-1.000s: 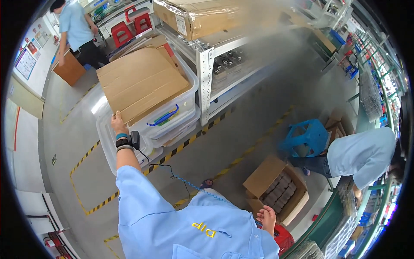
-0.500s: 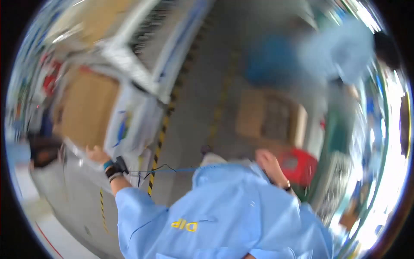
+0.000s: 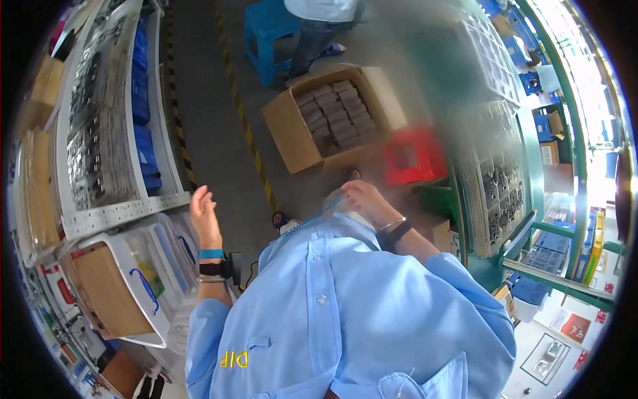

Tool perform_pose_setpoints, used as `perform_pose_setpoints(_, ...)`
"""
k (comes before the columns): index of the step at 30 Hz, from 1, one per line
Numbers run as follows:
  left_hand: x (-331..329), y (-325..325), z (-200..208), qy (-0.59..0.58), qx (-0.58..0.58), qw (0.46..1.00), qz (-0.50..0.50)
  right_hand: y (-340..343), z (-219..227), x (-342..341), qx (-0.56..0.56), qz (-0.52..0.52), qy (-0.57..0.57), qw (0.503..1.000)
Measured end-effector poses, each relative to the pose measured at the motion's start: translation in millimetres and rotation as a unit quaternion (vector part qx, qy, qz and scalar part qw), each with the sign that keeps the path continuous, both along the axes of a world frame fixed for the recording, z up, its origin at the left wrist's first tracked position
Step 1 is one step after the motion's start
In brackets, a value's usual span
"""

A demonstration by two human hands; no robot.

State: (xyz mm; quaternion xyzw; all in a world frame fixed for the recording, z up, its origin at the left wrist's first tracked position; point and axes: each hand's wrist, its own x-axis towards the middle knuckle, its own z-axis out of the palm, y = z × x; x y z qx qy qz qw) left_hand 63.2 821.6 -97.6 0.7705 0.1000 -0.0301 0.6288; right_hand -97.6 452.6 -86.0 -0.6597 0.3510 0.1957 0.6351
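Note:
My left hand (image 3: 205,216) is raised beside a white rack on the left, its fingers loosely bent and apart, holding nothing. A teal band (image 3: 211,254), a black strap and a bracelet circle that wrist. In front of my body, my right hand (image 3: 369,203) has its fingers curled in at the end of a thin blue coiled cord (image 3: 309,223). The cord meets these fingertips and runs leftward across my light blue jacket (image 3: 372,286). A dark band and a bangle are on the right wrist.
Ahead stands an open carton (image 3: 287,136) with rows of greyish packs. Near it are a red stool (image 3: 432,156), a blue stool (image 3: 259,43) and another person's legs (image 3: 312,46). The white rack (image 3: 126,216) and plastic bins (image 3: 159,286) line the left; green shelving (image 3: 525,233) lines the right.
My view has turned, so the carton and red stool now appear further up and left. My left hand has left the brown board in the bin; my right hand has come inward to the cord.

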Motion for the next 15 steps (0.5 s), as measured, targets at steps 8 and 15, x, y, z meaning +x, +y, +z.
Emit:
perform_pose_setpoints(8, 16.9, -162.3, -12.8, 0.090, 0.035, 0.984, -0.151, -143.1, -69.7, 60.3, 0.129, -0.128, -0.011, 0.983)
perform_pose_setpoints(15, 74.7, -292.7, -29.2, 0.080, 0.140, 0.933, -0.321, -215.4, -166.6, 130.1, 0.126, -0.065, -0.020, 0.990)
